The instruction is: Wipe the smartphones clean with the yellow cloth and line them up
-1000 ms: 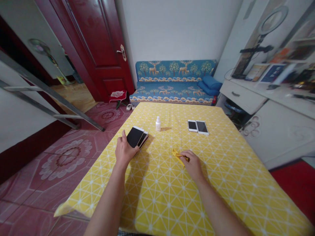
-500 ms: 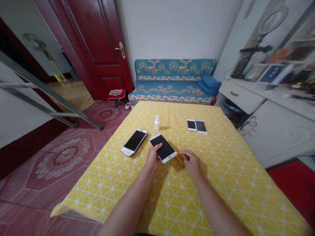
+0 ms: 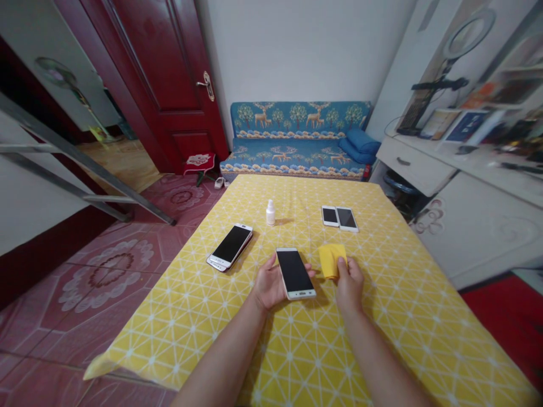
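A white smartphone [image 3: 295, 273] with a dark screen rests screen up on the palm of my left hand [image 3: 271, 284]. The fingers of that hand reach under the phone and show at its right edge, while the thumb lies along its left side. My right hand [image 3: 350, 282], just to the right, pinches a folded yellow cloth [image 3: 332, 260] between thumb and fingers. Cloth and phone are apart. To the left, a white phone [image 3: 231, 245] lies on top of another one on the table.
A small white spray bottle [image 3: 270, 213] stands upright beyond my hands. Two white phones, a smaller one [image 3: 330, 215] and a larger one [image 3: 347, 218], lie side by side at the back right. A yellow patterned cloth [image 3: 203, 333] covers the table. Behind it is a blue sofa [image 3: 292, 150].
My left thumb has come off the screen, and the phone now lies flatter on the palm, turned and shifted right. The right hand has moved right with the yellow cloth, which came out from beneath the phone.
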### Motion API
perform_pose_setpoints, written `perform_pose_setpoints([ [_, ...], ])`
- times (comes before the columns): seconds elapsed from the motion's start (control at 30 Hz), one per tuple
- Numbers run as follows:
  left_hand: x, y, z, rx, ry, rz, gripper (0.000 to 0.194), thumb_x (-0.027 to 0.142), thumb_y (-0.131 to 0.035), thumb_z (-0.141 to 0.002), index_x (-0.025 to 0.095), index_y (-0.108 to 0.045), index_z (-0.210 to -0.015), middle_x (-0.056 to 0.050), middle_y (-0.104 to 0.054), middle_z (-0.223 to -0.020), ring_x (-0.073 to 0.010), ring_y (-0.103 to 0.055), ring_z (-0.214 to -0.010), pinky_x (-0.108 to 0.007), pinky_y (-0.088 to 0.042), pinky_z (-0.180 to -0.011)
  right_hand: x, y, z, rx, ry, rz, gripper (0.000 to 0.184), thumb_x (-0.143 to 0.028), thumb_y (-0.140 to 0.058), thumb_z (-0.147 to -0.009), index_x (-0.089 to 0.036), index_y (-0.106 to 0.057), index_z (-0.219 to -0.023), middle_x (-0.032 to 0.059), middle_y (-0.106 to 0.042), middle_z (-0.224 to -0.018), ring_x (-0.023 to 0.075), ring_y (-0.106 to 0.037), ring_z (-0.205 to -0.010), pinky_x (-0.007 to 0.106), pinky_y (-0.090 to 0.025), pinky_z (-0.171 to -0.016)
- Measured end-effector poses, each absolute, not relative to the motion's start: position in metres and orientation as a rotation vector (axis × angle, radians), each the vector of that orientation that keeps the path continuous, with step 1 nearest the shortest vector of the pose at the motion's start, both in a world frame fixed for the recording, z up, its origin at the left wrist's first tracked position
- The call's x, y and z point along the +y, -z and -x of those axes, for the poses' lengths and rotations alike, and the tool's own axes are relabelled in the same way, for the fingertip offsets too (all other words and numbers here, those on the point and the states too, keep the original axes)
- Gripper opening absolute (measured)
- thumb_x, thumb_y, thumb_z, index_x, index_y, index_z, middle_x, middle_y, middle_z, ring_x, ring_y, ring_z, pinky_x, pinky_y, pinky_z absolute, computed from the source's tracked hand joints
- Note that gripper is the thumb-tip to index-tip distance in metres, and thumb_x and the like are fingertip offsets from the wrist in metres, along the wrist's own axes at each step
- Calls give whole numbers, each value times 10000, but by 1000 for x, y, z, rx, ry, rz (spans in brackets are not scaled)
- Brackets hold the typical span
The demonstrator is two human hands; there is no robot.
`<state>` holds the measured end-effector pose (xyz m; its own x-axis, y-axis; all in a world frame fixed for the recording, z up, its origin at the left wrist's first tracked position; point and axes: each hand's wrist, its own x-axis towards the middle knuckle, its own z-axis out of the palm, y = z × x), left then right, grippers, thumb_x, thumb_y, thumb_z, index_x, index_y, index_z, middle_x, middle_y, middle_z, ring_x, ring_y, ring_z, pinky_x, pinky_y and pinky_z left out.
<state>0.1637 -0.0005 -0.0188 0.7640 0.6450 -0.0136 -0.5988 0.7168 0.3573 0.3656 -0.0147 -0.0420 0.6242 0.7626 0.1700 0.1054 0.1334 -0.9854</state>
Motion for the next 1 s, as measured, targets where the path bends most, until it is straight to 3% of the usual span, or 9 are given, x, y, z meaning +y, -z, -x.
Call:
perform_pose_setpoints([
  [0.13,-5,16,-163,116,-629,-388,638,545,-316,-934,95,-453,-1365,-222,-355,-1492,-366,-399,-1335,-620,-322,-1015,-11,43,-372,-548,-769,1156,292,-462,-686,-738,-209,-549,-787,-51,-564,-722,104,-541,-617,222,-446,-553],
  [0.2,-5,16,-162,116,-626,-388,614,527,-288,-948,108,-460,-1361,-208,-337,-1505,-345,-452,-1289,-606,-412,-937,-8,41,-380,-472,-871,1068,284,-422,-728,-705,-228,-553,-816,-41,-601,-763,110,-577,-641,224,-475,-545],
  [0.37,-3,19,-162,123,-638,-361,609,545,-306,-942,127,-481,-1349,-211,-480,-1396,-295,-597,-1085,-515,-532,-765,-5,30,-396,-496,-1061,1015,208,-319,-748,-675,-253,-572,-763,-31,-618,-679,127,-576,-553,268,-507,-485],
  [0.5,-4,19,-165,176,-718,-381,602,555,-363,-927,155,-483,-1360,-195,-486,-1400,-304,-597,-1086,-532,-514,-802,-11,18,-382,-498,-1134,973,193,-301,-746,-674,-236,-627,-811,2,-682,-795,157,-646,-688,280,-528,-550],
  [0.7,-7,19,-167,194,-737,-478,549,491,-477,-902,165,-505,-1343,-177,-453,-1437,-359,-493,-1250,-566,-432,-939,-15,2,-352,-816,-914,1280,303,-403,-727,-709,-158,-688,-883,46,-705,-827,190,-645,-730,303,-497,-647],
  [0.83,-10,25,-175,224,-809,-556,443,396,-580,-869,255,-533,-1287,-116,-546,-1353,-311,-586,-1149,-482,-463,-918,-13,-5,-344,-1114,-667,1427,274,-406,-644,-754,-154,-677,-855,61,-696,-807,215,-632,-741,330,-484,-690],
  [1.0,-14,23,-182,259,-824,-626,496,366,-664,-817,294,-510,-1283,-82,-617,-1224,-259,-624,-1062,-404,-478,-887,-9,-3,-335,-1247,-583,1485,248,-400,-581,-775,-165,-655,-807,65,-660,-765,214,-603,-686,312,-464,-611],
])
